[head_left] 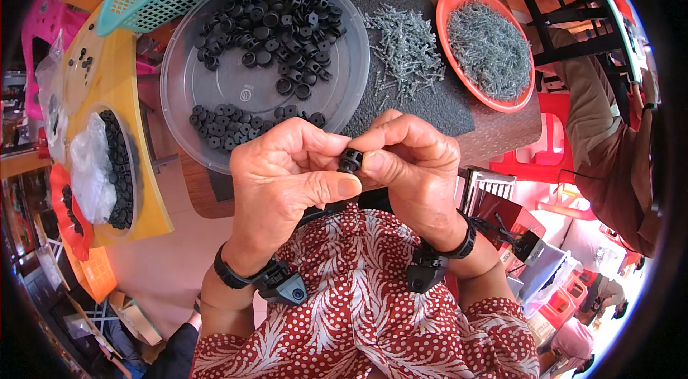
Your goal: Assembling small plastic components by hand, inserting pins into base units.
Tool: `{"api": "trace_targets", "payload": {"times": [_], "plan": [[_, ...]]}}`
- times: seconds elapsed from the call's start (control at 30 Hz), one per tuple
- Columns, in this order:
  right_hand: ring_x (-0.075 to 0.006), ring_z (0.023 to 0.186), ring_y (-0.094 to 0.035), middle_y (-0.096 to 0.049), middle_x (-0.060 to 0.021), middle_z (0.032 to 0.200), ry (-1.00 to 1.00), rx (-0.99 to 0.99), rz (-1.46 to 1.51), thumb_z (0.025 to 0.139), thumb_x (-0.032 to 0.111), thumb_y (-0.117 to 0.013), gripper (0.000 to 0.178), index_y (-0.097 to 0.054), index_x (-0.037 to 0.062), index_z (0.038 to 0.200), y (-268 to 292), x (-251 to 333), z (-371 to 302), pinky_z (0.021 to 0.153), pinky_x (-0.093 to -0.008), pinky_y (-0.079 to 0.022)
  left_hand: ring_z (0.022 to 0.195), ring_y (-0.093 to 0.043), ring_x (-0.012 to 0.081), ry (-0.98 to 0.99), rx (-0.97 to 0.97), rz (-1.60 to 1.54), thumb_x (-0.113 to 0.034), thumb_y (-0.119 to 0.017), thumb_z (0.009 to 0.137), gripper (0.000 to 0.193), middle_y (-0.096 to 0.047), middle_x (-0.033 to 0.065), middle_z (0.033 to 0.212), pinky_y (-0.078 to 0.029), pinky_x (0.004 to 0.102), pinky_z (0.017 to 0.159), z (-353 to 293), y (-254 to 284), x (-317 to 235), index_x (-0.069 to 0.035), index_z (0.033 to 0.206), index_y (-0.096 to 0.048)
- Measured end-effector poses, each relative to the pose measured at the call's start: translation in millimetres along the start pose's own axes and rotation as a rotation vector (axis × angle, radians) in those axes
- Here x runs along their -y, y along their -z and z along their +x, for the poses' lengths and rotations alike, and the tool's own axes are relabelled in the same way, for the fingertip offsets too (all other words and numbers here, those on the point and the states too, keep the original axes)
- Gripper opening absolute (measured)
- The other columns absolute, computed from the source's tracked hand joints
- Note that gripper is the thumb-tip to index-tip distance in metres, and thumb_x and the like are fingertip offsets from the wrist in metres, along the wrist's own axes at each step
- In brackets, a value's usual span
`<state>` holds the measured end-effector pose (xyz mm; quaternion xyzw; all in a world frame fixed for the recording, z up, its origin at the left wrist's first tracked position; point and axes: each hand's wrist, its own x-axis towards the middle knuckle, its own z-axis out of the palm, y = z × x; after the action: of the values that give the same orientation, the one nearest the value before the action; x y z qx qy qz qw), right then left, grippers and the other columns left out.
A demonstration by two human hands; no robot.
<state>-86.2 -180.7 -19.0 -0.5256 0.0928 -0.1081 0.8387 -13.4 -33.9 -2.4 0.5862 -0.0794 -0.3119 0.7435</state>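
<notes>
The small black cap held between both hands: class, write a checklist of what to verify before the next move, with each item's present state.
1. Black cap pinched by fingertips of the left hand and right hand: ok.
2. Screw seated in the cap: cannot tell, the fingers hide it.
3. Loose screws lying on the dark mat just beyond the hands: ok.
4. Orange dish holds more screws: ok.
5. Clear round tray has black caps left: ok.
6. Hands held above the table edge, not touching the tray: ok.
</notes>
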Motion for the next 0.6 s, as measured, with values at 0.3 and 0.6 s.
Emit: {"api": "trace_targets", "payload": {"times": [0.3, 0.6], "plan": [[-0.0086, 0.077, -0.059, -0.062, -0.0039, 0.085, -0.073, -0.008, 0.048, 0.082, -0.009, -0.06, 0.013, -0.064, -0.0017, 0.093, -1.7, 1.8, -0.3, 0.067, -0.0217, -0.05, 0.059, -0.059, 0.0115, 0.024, 0.03, -0.048, 0.005, -0.077, 0.065, 0.031, -0.063, 0.0101, 0.076, -0.047, 0.0206, 0.046, 1.0, 1.0, -2.4, 0.006, 0.09, -0.059], [-0.0096, 0.074, -0.057, -0.057, -0.0045, 0.081, 0.096, -0.005, -0.129, 0.081, -0.009, -0.06, 0.012, -0.063, -0.0032, 0.091, -3.4, 0.8, -1.5, 0.065, -0.0217, -0.047, 0.059, -0.059, 0.0119, -0.014, -0.028, -0.106, 0.002, -0.076, 0.07, 0.029, -0.063, 0.0104, 0.075, -0.048, 0.0203, 0.047, -3.8, -6.8, 1.1, 0.007, 0.093, -0.058]]}}
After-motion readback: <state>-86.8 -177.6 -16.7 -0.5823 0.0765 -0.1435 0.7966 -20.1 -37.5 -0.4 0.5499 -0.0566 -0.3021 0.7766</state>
